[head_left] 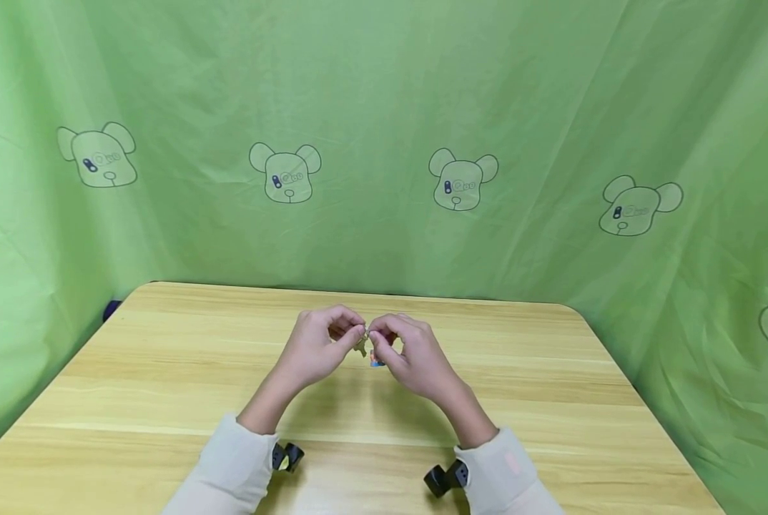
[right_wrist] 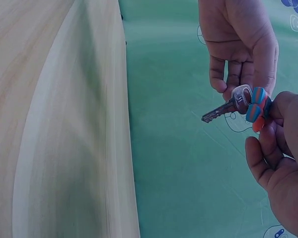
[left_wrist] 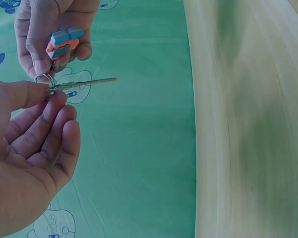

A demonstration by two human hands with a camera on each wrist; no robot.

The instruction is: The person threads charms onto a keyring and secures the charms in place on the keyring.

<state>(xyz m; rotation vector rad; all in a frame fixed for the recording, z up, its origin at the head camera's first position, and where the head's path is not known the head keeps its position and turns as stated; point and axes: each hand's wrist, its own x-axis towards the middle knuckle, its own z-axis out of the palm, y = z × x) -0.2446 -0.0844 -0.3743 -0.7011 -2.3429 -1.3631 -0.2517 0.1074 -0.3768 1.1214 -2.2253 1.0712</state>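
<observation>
Both hands meet fingertip to fingertip over the wooden table (head_left: 217, 372). My left hand (head_left: 316, 347) pinches a metal key (left_wrist: 87, 83) by its head between thumb and forefinger; the other fingers curl loosely below. A thin wire key ring (left_wrist: 42, 78) loops between the hands. At its other side, my right hand (head_left: 416, 357) pinches the ring between thumb and forefinger. A small orange and blue charm (right_wrist: 258, 106) dangles by the right fingers. The key's toothed blade (right_wrist: 218, 113) sticks out free. Fingertips partly hide the ring.
A green curtain (head_left: 371, 236) printed with bear faces hangs behind the table and along its sides. Black wrist cameras (head_left: 445, 478) sit at the light sleeves (head_left: 229, 458). A small dark object (head_left: 111, 310) shows beyond the table's far left corner.
</observation>
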